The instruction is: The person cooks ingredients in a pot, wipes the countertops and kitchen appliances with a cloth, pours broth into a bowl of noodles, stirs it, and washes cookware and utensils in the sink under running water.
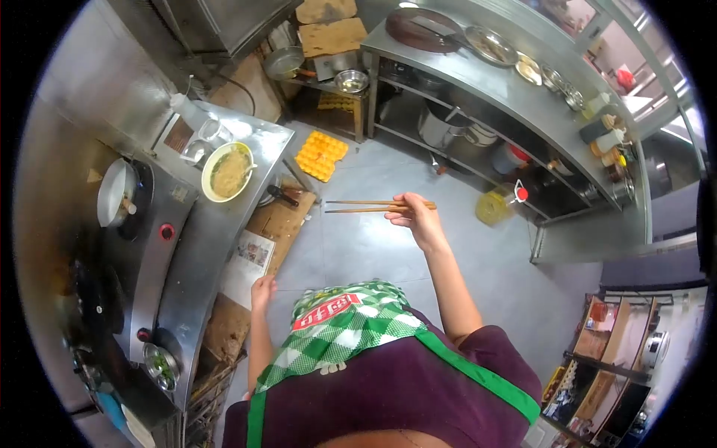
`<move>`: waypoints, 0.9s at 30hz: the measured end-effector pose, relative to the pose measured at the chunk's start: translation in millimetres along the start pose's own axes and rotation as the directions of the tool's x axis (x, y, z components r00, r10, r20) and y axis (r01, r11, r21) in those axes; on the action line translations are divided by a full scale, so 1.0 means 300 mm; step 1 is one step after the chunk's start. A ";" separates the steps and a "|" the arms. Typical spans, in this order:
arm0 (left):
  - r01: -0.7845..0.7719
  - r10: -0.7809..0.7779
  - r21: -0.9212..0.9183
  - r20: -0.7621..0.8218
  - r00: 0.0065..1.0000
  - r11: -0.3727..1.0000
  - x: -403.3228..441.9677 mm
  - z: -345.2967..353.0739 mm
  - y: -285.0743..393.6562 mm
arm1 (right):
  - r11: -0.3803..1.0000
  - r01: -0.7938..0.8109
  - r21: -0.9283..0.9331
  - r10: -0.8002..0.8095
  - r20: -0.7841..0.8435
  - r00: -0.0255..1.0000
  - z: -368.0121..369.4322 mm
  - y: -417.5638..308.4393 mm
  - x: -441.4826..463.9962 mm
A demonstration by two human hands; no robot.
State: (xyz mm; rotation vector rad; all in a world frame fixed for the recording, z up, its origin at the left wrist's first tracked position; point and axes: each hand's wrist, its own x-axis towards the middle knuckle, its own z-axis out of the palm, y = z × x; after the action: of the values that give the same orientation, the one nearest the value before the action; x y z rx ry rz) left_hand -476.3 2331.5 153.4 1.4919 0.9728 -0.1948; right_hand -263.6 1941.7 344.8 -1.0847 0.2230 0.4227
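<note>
My right hand (415, 218) is closed around a pair of wooden chopsticks (358, 206), held out over the floor with their tips pointing left and slightly apart. My left hand (262, 293) hangs low beside the steel counter, at the edge of a printed sheet (251, 261) on the lower shelf. Its fingers look curled, and whatever they hold, if anything, is hidden. On the counter corner stands a pale yellow bowl (207, 184) with a beige, lumpy food and some green in it, a utensil resting at its rim.
A stove (166, 231) with a white pan (117, 193) lines the left side. Egg trays (321, 155) lie on the floor ahead. An oil jug (496, 204) stands by the steel shelving (515, 82). A metal bowl of greens (160, 366) sits at lower left.
</note>
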 end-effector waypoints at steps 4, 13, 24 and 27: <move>-0.248 0.224 0.122 0.177 0.958 0.961 -0.205 0.126 0.433 | 0.956 0.188 -0.225 -0.169 0.104 0.980 0.160 0.130 0.093; 0.026 0.151 -0.433 0.368 0.918 0.901 -0.003 0.450 0.682 | 0.257 0.743 -0.617 -0.070 0.755 0.652 0.346 0.215 0.014; -0.530 0.275 -0.026 -0.833 0.480 0.847 0.125 0.283 0.825 | 0.032 0.052 -0.998 -0.122 0.047 0.991 -0.574 -0.247 0.905; -0.231 0.223 0.181 -0.959 0.172 0.956 0.065 0.045 0.783 | 0.223 0.214 -0.951 -0.062 0.206 0.977 -0.435 -0.289 1.011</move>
State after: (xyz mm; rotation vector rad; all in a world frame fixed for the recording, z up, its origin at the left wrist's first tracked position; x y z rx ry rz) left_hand -304.0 2361.3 312.0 1.6853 1.7067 1.2014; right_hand 50.7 1858.8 240.6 -2.3440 -0.3553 0.4601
